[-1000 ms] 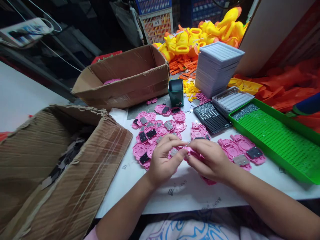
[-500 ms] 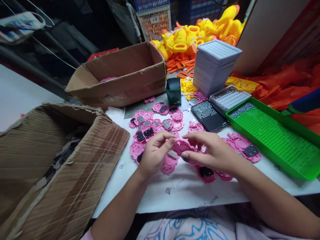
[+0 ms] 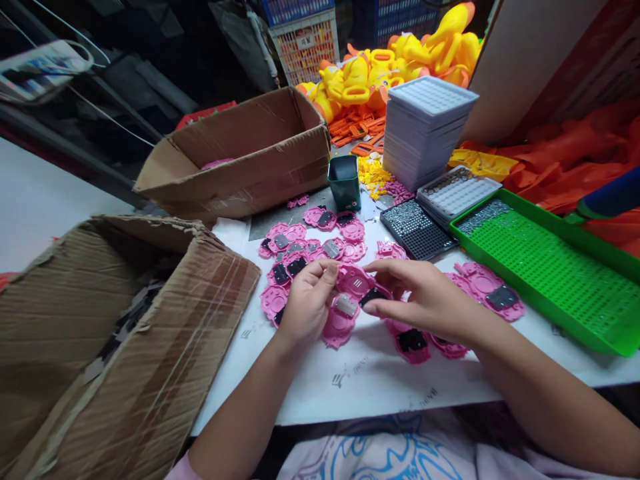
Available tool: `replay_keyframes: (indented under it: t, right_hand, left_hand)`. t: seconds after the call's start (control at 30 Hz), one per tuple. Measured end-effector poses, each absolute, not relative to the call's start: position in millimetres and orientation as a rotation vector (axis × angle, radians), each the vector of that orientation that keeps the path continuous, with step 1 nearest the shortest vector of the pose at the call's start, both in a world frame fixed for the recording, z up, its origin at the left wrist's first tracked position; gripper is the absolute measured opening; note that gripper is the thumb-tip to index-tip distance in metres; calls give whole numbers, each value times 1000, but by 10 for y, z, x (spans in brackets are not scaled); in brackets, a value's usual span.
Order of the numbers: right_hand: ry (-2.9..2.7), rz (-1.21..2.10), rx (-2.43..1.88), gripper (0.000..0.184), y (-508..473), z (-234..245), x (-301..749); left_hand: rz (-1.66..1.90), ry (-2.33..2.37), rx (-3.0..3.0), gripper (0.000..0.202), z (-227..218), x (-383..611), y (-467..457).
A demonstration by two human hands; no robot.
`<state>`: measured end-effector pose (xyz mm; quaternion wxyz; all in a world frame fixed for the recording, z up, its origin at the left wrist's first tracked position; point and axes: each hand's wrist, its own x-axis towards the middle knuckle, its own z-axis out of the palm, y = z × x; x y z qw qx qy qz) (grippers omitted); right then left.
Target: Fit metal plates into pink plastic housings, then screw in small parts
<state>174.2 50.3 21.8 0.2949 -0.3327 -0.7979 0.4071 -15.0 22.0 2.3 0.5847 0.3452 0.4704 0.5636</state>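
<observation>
She holds a pink plastic part just above the white bench, between both hands. The left hand is curled, its fingertips gripping the part's left edge. The right hand pinches a small dark plate between thumb and forefinger at the part's right edge. More pink parts lie heaped just behind, some fitted with grey or black plates. A torn cardboard box sits at her left, and a green tray and a black screw tray at her right.
</observation>
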Motion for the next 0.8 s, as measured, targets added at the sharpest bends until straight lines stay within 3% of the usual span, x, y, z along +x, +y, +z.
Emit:
replay_keyframes:
  t: [0.2, 0.4, 0.63, 0.8]
  right_hand:
    - [-2036, 768, -862, 24, 596, 178, 1814]
    - [-2118, 708, -693, 15, 639, 216, 1869]
    - [-2089, 754, -700, 13, 623, 242, 1872]
    - [-2035, 829, -794, 2, 617, 278, 1921]
  left_hand:
    - [1110, 1210, 1125, 29, 49, -281, 213]
    - [853, 1288, 1626, 16, 71, -220, 171]
    - [947, 1224, 1380, 19, 55, -177, 120]
    - [1074, 1194, 1142, 17, -1, -140, 151]
